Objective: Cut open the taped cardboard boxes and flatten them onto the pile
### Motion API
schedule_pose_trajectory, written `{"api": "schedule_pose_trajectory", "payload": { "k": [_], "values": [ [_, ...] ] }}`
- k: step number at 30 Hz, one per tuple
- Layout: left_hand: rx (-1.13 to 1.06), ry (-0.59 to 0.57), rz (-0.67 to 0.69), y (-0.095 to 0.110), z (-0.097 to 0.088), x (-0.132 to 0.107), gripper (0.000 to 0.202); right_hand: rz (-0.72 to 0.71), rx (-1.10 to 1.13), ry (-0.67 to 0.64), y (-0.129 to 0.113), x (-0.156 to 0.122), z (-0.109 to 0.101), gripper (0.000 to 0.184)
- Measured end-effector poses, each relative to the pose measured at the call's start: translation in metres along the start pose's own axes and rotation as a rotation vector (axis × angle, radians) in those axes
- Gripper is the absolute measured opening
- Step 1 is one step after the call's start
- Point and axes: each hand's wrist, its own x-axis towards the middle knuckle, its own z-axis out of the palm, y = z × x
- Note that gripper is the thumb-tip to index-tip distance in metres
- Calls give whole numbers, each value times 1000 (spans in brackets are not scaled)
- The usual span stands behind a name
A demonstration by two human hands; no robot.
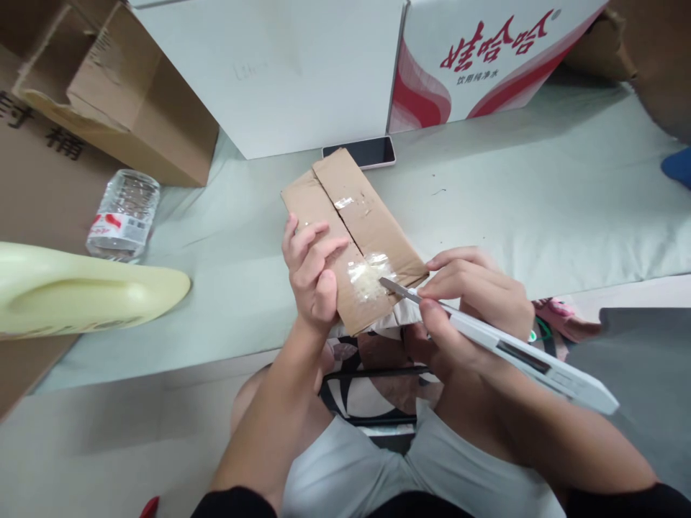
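I am indoors, in what looks like a lived-in room, probably at home, though I cannot be certain. A pale green cloth (232,237) covers the surface beneath and beyond my left hand (312,272) and right hand (475,291). Farther beyond them are a phone (370,152), a plain white carton (302,79) and a red-and-white drinking-water carton (475,68). To their left are a brown cardboard box (162,119) and a clear plastic bottle (125,216); pale floor tiles (124,446) show below.

Matt cdbd box (378,226), glossy plast. tape (368,279), metal blade (396,288)
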Motion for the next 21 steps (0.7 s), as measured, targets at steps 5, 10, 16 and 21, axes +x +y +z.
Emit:
{"api": "schedule_pose_trajectory", "payload": {
  "k": [5, 10, 16, 21],
  "values": [
    [-29, -17, -33, 4, -2, 1, 41, 62, 6, -65, 0, -2, 5, 9],
    [-55, -46, -60, 4, -6, 3, 41, -32, 168, 109, 5, -7, -2, 11],
    [-101, -76, -140, -10, -21, 2, 41, 184, 196, 364, 29, -18, 3, 6],
    [-170, -98, -272, -30, -38, 6, 44, 675, 6, -71, 75, -22, 19, 29]
  ]
}}
